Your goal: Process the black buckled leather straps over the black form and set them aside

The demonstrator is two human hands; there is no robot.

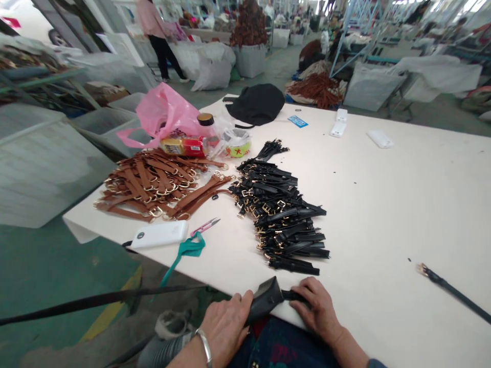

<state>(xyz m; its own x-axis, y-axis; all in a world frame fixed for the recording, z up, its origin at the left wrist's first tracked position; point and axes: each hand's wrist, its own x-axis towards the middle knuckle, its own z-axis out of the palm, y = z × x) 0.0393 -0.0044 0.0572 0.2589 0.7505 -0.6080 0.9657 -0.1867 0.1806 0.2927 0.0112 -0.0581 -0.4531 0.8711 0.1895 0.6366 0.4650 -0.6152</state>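
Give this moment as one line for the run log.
left hand: holds black strap | right hand: on strap tail | nearby: buckled black straps

We can make out no legible words: the printing on the red-and-yellow snack packet left of centre is too small and blurred, as on the blue card at top centre and the white power bank at lower left

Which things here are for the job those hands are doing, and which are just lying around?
For the job:
left hand
right hand
black strap
pile of buckled black straps
pile of buckled brown straps

Just lying around:
pink plastic bag
white power bank
black fabric bundle
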